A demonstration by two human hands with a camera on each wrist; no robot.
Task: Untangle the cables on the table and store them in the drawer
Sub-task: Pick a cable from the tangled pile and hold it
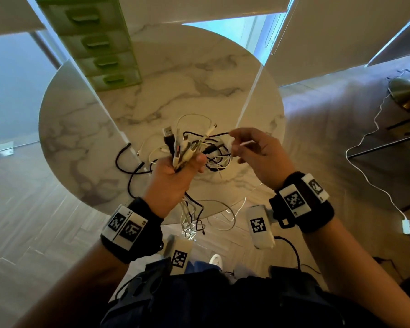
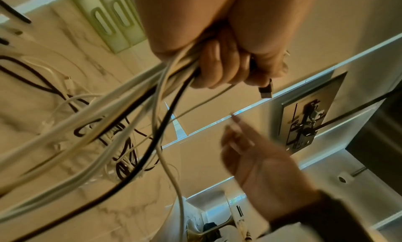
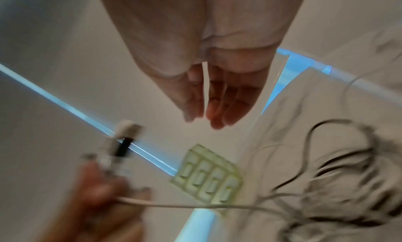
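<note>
My left hand (image 1: 187,164) grips a bundle of white and black cable ends (image 1: 181,147) above the round marble table (image 1: 64,147); the plugs stick up out of my fist (image 2: 219,67). The cords (image 2: 135,108) trail down past the near table edge. A tangle of cables (image 1: 214,155) lies on the table under my hands, also seen in the right wrist view (image 3: 348,185). My right hand (image 1: 249,147) hovers just right of the bundle with straight fingers (image 3: 217,108) and holds nothing. The green drawer unit (image 1: 97,46) stands at the table's far left, all drawers shut.
A black cable loop (image 1: 123,159) lies on the table left of my hand. A grey sofa (image 1: 341,138) stands to the right, with a white charger cord (image 1: 365,174) across it and a metal lamp base (image 1: 407,91). Wood floor surrounds the table.
</note>
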